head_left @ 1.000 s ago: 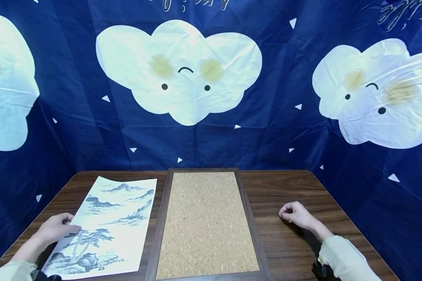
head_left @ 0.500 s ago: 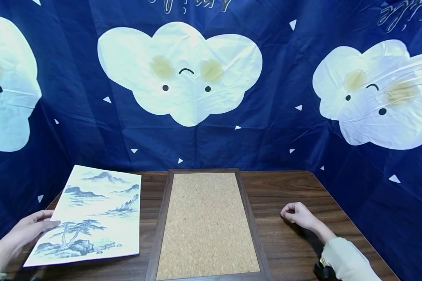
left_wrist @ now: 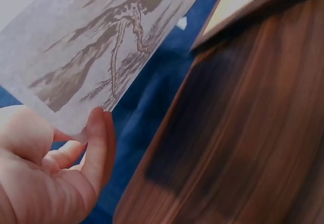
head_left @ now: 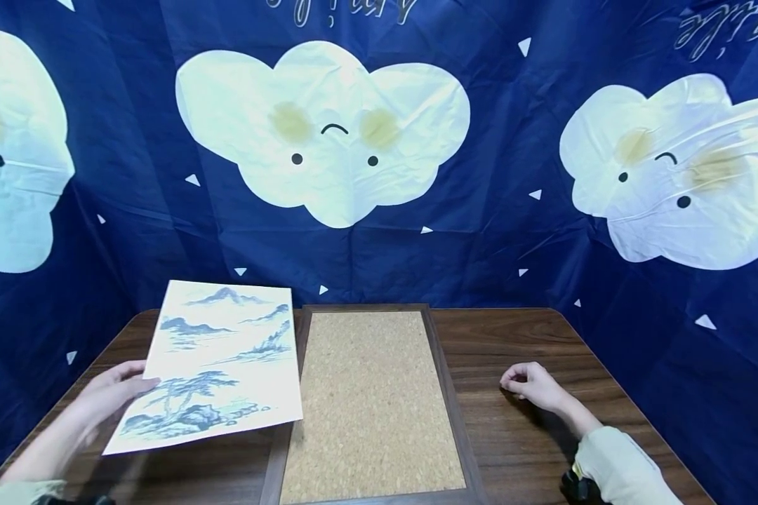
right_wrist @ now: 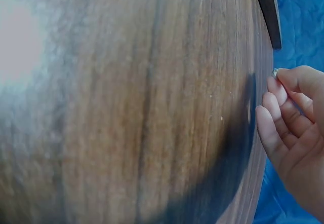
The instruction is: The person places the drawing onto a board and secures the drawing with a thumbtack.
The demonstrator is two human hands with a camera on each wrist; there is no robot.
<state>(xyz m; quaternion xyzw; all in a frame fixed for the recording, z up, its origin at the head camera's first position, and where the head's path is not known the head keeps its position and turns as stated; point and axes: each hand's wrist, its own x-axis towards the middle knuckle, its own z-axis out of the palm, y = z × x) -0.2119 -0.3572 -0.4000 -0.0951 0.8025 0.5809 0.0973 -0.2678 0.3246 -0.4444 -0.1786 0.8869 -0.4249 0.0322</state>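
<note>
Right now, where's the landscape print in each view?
Head: the landscape print sits left of centre, lifted off the table, the left hand holding its left edge.
Left wrist: the sheet's underside fills the upper left, pinched by fingers.
Right wrist: not in it.
Shared landmark: the dark wood table.

- We count 1 landscape print (head_left: 217, 361), single sheet, ink mountains and pines.
- 1 cork board (head_left: 369, 403), with 1 dark wooden frame around it.
- 1 worktop (head_left: 518, 449), dark wood grain.
- 2 hands in view: 1 left hand (head_left: 110, 393), 1 right hand (head_left: 533, 386).
- 2 pale sleeves (head_left: 619, 466), one per arm; the left one barely shows at the bottom edge.
- 1 blue backdrop cloth (head_left: 480, 231) wrapping three sides.
- 3 white cloud faces (head_left: 322, 130) printed on it; we see 1 whole, 2 cut by the picture edges.
- Small white triangles on the cloth: over a dozen; we can't fix the exact number.
</note>
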